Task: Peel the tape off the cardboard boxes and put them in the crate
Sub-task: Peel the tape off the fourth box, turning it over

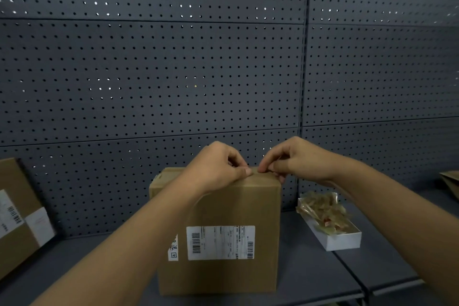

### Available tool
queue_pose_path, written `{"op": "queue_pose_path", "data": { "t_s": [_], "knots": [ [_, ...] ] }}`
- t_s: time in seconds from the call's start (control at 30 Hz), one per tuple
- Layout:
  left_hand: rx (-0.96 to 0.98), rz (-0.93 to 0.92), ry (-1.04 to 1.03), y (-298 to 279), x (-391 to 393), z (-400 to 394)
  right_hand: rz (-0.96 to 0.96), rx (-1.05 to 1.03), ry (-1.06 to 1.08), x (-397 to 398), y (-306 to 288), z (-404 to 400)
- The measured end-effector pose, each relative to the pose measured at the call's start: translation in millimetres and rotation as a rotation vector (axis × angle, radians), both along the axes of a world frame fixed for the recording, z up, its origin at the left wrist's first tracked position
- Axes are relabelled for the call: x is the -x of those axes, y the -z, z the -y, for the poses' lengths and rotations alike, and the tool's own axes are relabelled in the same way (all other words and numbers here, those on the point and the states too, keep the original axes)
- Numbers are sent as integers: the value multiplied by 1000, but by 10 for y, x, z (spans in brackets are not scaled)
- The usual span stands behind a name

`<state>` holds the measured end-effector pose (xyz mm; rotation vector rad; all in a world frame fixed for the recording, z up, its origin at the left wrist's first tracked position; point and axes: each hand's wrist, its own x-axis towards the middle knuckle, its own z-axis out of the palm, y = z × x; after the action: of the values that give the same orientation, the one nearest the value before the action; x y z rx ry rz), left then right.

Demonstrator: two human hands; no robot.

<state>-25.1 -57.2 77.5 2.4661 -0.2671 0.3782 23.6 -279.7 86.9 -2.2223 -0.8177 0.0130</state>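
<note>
The brown cardboard box with a white barcode label (218, 231) stands upright on the dark grey bench (310, 268), straight ahead of me and close in. Its strip of brown tape (263, 173) runs left to right along the top edge, directly under both sets of fingertips. My left hand (218, 169) rests curled on the top, thumb pressing the tape line. My right hand (295, 159) meets it from the right, thumb and forefinger pinching at the tape; I judge it the nearer to the loose end, so the peel should run along that long axis.

Counts: one box in hand; one second brown cardboard box with white labels (17, 216) leaning far left; one brown cardboard piece (450, 184) at the right edge, too cropped to identify; one shallow white tray (340, 240) holding one heap of crumpled clear tape scraps (323, 211). No crate is in view.
</note>
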Motion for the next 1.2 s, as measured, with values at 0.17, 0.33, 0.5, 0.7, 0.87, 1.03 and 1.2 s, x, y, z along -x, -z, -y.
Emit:
{"op": "queue_pose_path", "data": {
  "t_s": [0.17,0.33,0.5,0.7,0.87,1.03,1.2],
  "knots": [
    [-117,38,-33,1,-8,113,-10,-28,-44,-6,21,-33],
    [-114,102,-41,115,-61,135,-39,-61,-62,-54,60,-18],
    [-64,144,39,211,-79,78,-40,-52,-67,-102,80,5],
    [-33,201,56,289,-109,12,-4,-86,-80,-111,122,1],
    [-18,240,85,327,-144,-23,41,-99,-63,-91,154,-17],
    [-47,300,145,350,-160,-72,50,-92,-52,-76,162,-52],
    [-127,363,194,355,-137,-98,80,-65,-23,-42,165,-94]
  ]
}}
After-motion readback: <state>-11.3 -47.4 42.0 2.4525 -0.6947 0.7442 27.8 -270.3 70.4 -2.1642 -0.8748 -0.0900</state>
